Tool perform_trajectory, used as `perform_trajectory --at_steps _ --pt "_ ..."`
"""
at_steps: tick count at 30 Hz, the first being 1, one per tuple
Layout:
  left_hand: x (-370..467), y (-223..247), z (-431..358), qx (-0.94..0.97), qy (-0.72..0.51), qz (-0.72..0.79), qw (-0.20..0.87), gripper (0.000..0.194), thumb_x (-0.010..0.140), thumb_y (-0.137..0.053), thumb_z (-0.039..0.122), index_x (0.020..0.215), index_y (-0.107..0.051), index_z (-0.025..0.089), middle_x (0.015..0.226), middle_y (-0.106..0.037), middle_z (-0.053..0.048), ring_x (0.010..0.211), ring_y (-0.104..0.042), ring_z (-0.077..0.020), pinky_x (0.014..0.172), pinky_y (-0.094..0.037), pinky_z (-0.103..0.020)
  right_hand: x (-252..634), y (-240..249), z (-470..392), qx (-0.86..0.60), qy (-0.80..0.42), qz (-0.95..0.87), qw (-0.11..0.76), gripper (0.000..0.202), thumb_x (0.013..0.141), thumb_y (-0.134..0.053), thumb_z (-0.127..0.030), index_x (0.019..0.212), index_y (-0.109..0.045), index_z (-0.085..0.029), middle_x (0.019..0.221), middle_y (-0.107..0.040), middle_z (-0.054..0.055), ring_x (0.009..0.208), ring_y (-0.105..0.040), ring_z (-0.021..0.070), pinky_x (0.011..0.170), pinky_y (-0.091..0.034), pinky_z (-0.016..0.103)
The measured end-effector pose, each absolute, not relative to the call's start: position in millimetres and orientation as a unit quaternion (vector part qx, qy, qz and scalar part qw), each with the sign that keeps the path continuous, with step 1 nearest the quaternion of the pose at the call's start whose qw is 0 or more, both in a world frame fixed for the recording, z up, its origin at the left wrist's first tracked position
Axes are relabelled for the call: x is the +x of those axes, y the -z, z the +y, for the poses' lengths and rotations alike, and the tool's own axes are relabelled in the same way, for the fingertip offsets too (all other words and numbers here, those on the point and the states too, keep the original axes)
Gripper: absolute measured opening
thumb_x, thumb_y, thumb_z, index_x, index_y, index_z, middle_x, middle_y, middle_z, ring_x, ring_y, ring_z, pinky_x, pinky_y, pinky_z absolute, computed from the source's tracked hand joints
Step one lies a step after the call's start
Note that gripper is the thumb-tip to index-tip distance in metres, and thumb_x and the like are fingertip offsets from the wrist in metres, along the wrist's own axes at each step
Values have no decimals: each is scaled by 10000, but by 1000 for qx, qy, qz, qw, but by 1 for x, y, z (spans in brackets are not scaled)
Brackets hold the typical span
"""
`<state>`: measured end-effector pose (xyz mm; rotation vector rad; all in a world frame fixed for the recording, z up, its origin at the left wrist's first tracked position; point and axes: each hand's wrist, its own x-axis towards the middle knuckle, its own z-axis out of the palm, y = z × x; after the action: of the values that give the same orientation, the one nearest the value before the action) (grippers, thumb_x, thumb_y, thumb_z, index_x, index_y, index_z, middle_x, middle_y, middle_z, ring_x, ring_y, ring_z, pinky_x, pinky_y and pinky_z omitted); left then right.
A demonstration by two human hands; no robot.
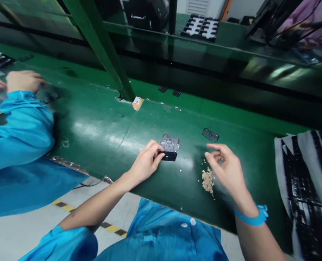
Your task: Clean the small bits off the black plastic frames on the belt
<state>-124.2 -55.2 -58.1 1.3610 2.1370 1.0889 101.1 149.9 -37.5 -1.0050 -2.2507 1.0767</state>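
My left hand (pixel 147 159) pinches a small black plastic part (pixel 169 156) between thumb and fingers, tilted up on its edge. Right behind it on the green bench lie flat dark plastic parts (pixel 171 142), partly covered by the held one. My right hand (pixel 227 168) hovers to the right, its thumb and forefinger a little apart with nothing visible between them. Below its fingertips is a pile of tiny beige pieces (pixel 207 180), with a few scattered around. Another black plastic part (pixel 210 135) rests flat beyond my right hand.
A green post (pixel 103 47) rises from the bench (pixel 101 127). Two black parts (pixel 177 92) lie toward the back. At the right is a stack of black trays (pixel 310 181) with whitish strips. A co-worker's blue sleeve (pixel 25 123) and hands are at the left.
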Motion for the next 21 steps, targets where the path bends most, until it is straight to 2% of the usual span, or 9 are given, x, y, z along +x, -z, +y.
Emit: perform_trajectory --at_steps 3,7,10,13,16,19,21 --pt "-127 63 -54 496 -363 773 155 105 1016 -593 170 1112 -632 188 1065 -583 -40 721 -553 -127 747 -498 -300 92 46 188 -378 -301 -842 239 293 918 -718 -330 1161 -746 -169 982 -687 81 721 -616 197 722 -543 394" --pt "-126 64 -56 501 -366 775 120 75 1021 -604 201 1082 -646 190 1044 -578 -36 709 -552 -135 720 -496 -302 83 66 224 -410 -267 -849 201 391 836 -817 -293 1183 -710 -148 1246 -625 190 1057 -640 335 962 -552 532" --pt "-123 62 -57 505 -378 768 106 65 1032 -596 227 1057 -646 194 1015 -581 -28 698 -549 -133 713 -501 -296 82 76 238 -416 -268 -849 185 300 804 -846 -258 1059 -705 -187 1230 -608 174 1182 -597 377 1071 -502 565" --pt "-120 60 -55 515 -381 760 103 76 1041 -581 231 1060 -648 200 1039 -607 -34 717 -559 -136 729 -510 -295 82 79 244 -418 -281 -845 179 261 785 -843 -226 970 -658 -212 1173 -597 142 1149 -594 355 1055 -501 537" --pt "-117 58 -52 529 -384 750 105 86 1044 -584 251 1060 -655 204 1056 -639 -43 761 -588 -148 745 -514 -298 82 74 241 -416 -304 -838 181 287 777 -806 -180 968 -596 -220 1061 -613 96 1017 -616 300 957 -519 470" --pt "-109 55 -47 531 -392 741 122 124 1041 -608 320 1029 -669 212 978 -665 -33 762 -603 -164 747 -520 -308 88 59 225 -386 -341 -837 185 245 835 -712 -129 1004 -561 -223 883 -625 14 831 -625 224 816 -509 361" --pt "-99 51 -40 522 -399 735 165 172 1032 -623 378 1038 -681 217 903 -676 -21 720 -604 -168 712 -523 -308 96 43 204 -353 -364 -840 192 212 883 -675 -120 1033 -567 -224 848 -638 -12 783 -626 190 760 -492 306"
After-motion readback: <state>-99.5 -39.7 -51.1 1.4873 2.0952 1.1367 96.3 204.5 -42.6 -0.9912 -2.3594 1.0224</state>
